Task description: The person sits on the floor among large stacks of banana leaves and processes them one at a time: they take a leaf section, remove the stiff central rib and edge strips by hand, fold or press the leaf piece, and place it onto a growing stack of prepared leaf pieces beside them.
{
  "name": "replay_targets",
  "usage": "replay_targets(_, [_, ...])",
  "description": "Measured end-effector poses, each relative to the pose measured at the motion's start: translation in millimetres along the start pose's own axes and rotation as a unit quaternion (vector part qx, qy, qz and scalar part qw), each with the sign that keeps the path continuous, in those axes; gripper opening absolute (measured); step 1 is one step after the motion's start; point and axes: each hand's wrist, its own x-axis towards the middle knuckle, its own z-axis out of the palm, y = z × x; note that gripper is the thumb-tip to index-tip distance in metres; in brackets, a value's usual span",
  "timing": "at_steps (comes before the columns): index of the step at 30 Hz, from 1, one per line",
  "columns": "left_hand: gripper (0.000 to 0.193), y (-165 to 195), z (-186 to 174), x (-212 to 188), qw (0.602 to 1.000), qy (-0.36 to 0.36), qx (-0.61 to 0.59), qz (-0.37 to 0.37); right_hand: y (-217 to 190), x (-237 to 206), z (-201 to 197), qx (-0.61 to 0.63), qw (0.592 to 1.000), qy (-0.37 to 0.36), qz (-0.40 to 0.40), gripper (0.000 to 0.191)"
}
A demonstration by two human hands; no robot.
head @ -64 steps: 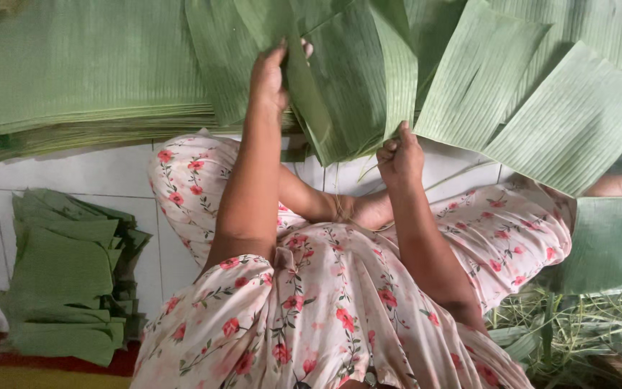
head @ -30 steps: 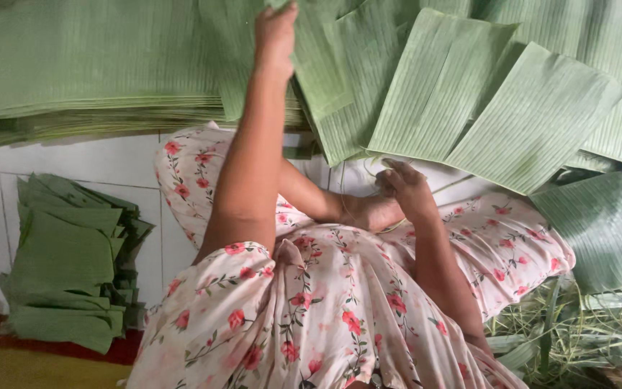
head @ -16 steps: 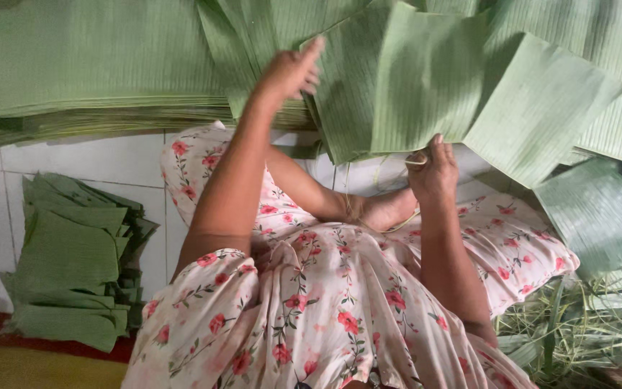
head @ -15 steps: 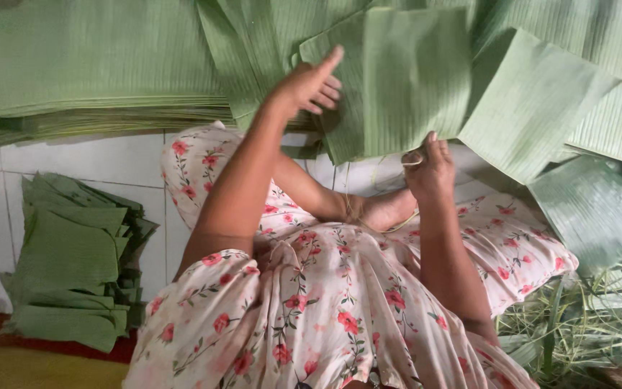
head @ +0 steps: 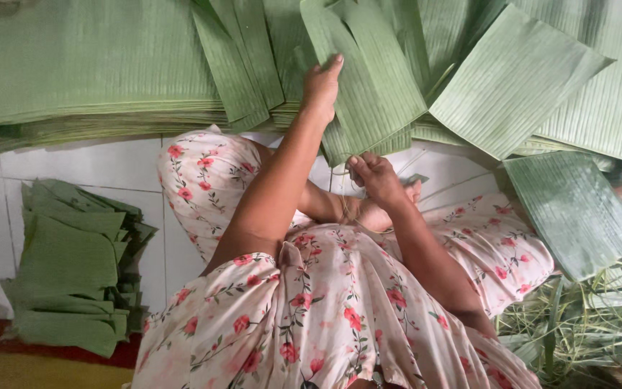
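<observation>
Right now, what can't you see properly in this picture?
- Head view: the left hand lies on a banana leaf piece; its palm faces away, so its grip is hidden.
- The right hand pinches the leaf's lower edge; its fingertips are curled out of sight.
- The leaf pile is cut off by the top edge.
- The folded leaf stack hides its lower layers.
</observation>
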Motion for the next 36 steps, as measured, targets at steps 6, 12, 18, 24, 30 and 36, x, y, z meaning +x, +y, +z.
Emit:
replay_targets(6, [0.049,36.6,-29.7,20.1,0.996,0.019,-0.007,-0.09,-13.6,-32.9,-31.2,-0.137,0.99,0.008,-0.017,0.036])
replay_targets(12, [0.052,24.8,-43.3,5.7,0.984,-0.131,-0.055,-0.102,-37.9,9.1,-6.8,0.356,0.922,0.108,0.106,0.026])
replay_targets(18, [0.044,29.6,-53.3,2.8,0.975,-0.107,-0.163,-0.109,-45.3,44.2,-5.8,0.43,0.888,0.158,0.048,0.021])
replay_targets(24, [0.035,91.8,-106.2,42.1,0.873,-0.104,-0.477,0.014,-32.3,37.7,-18.0,0.447,0.881,0.145,0.056,0.024])
replay_targets(30, [0.04,67.7,-100.5,27.9,0.975,0.109,-0.193,0.025,-32.2,25.4,-26.1,0.465,0.884,0.043,0.008,0.019])
replay_targets(36, [0.037,0.5,-33.7,-3.7,0.96,-0.076,-0.251,-0.099,-32.4,13.7,-16.0,0.319,0.944,0.035,0.081,0.021])
